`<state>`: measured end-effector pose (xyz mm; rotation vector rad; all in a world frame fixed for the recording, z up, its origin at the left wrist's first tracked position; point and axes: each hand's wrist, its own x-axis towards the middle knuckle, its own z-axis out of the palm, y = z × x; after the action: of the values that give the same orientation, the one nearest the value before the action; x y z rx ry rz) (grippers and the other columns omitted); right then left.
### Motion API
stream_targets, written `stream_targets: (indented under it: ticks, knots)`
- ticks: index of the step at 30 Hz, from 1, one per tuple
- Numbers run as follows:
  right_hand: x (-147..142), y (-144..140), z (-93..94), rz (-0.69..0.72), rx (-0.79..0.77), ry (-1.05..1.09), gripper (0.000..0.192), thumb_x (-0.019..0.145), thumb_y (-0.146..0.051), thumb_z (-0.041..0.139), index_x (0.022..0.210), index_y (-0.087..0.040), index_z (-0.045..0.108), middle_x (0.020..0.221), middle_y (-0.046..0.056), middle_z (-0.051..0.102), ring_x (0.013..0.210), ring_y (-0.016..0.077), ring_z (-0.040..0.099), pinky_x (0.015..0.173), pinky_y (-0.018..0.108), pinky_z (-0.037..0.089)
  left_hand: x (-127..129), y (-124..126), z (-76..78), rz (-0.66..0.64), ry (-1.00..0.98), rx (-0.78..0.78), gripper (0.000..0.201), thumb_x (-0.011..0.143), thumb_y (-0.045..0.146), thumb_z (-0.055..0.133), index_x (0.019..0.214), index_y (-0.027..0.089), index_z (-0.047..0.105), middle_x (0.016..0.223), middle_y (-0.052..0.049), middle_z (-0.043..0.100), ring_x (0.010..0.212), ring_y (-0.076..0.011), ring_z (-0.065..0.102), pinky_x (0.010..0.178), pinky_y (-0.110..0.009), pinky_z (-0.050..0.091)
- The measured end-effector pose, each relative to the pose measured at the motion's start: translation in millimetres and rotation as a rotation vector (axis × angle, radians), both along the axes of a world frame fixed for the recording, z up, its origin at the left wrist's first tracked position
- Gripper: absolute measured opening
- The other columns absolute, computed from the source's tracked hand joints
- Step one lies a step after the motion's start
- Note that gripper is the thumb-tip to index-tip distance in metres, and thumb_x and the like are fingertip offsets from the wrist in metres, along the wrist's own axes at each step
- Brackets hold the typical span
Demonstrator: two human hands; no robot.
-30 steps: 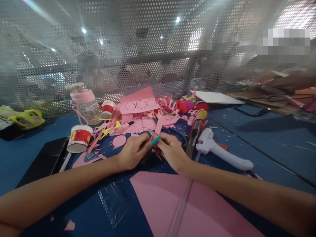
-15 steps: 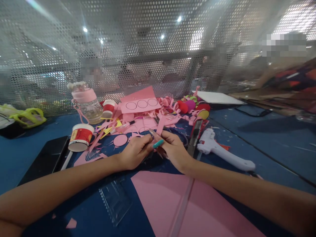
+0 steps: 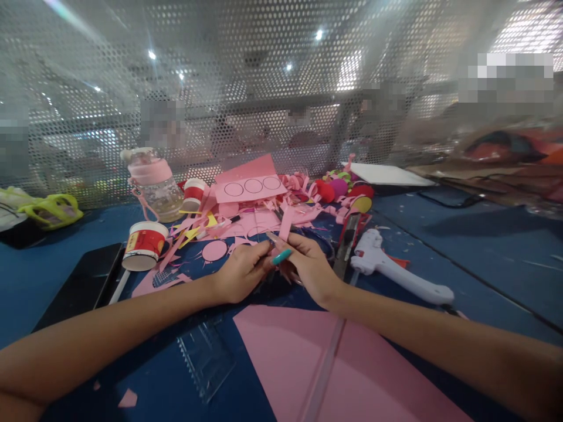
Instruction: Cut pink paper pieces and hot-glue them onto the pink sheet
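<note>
Fingers of the right hand [image 3: 316, 271] pinch a pink paper strip [image 3: 287, 221] over the table [image 3: 396, 228]; those of the left hand [image 3: 241, 272] meet them, their hold hidden. Nearest lies a large pink sheet [image 3: 369, 369], then a white glue gun [image 3: 396, 274], pink scraps [image 3: 305, 215] and, behind, a perforated screen [image 3: 264, 41].

The strip [image 3: 287, 221] is pink, the table [image 3: 440, 237] blue, the glue gun [image 3: 393, 274] white, the card [image 3: 243, 193] pink with black circles.
</note>
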<state>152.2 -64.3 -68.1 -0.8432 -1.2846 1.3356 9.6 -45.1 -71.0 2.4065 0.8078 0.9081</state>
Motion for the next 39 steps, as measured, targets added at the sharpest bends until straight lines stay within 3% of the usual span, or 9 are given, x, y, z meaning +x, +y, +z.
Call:
stream_targets:
  ticks: [8, 16, 32, 35, 39]
  knots:
    - [2.5, 3.3, 5.6, 0.041, -0.119, -0.009, 0.031, 0.068, -0.044, 0.062, 0.059, -0.017, 0.05, 0.037, -0.009, 0.041, 0.026, 0.0024, 0.028, 0.027, 0.017, 0.014, -1.9, 1.4, -0.9, -0.031, -0.047, 0.037, 0.023, 0.088, 0.027, 0.038, 0.068, 0.017, 0.041, 0.051, 0.007, 0.04, 0.043, -0.0055, 0.032, 0.042, -0.017, 0.028]
    - [3.2, 6.7, 7.7, 0.109, -0.116, -0.039, 0.032, 0.067, -0.045, 0.062, 0.057, -0.017, 0.051, 0.035, -0.008, 0.042, 0.025, 0.0027, 0.028, 0.025, 0.016, 0.016, -3.6, 4.4, -3.2, -0.065, -0.058, 0.063, 0.026, 0.089, 0.028, 0.037, 0.068, 0.016, 0.045, 0.052, 0.006, 0.042, 0.043, -0.0057, 0.036, 0.044, -0.017, 0.03]
    - [2.5, 7.1, 7.7, 0.084, -0.093, -0.089, 0.034, 0.069, -0.045, 0.061, 0.055, -0.017, 0.048, 0.032, -0.009, 0.038, 0.025, 0.0021, 0.026, 0.025, 0.014, 0.018, -5.0, 4.3, -2.8, -0.047, 0.006, 0.062, 0.028, 0.09, 0.031, 0.033, 0.07, 0.016, 0.047, 0.052, 0.005, 0.046, 0.044, -0.0069, 0.041, 0.045, -0.018, 0.032]
    - [2.9, 8.0, 7.4, 0.102, -0.109, -0.095, 0.035, 0.068, -0.047, 0.06, 0.056, -0.017, 0.047, 0.034, -0.009, 0.041, 0.025, 0.0024, 0.027, 0.024, 0.015, 0.018, -5.1, 5.4, -2.2, -0.045, -0.001, 0.133, 0.03, 0.091, 0.032, 0.033, 0.071, 0.016, 0.049, 0.051, 0.004, 0.048, 0.044, -0.0069, 0.042, 0.045, -0.018, 0.033]
    - [4.2, 7.4, 7.5, 0.193, -0.162, -0.074, 0.033, 0.072, -0.044, 0.059, 0.059, -0.017, 0.047, 0.037, -0.009, 0.042, 0.025, 0.0012, 0.023, 0.025, 0.014, 0.015, -7.3, 8.5, -2.2, -0.01, -0.011, 0.361, 0.033, 0.091, 0.031, 0.034, 0.067, 0.015, 0.051, 0.051, 0.003, 0.051, 0.045, -0.0069, 0.045, 0.045, -0.018, 0.033]
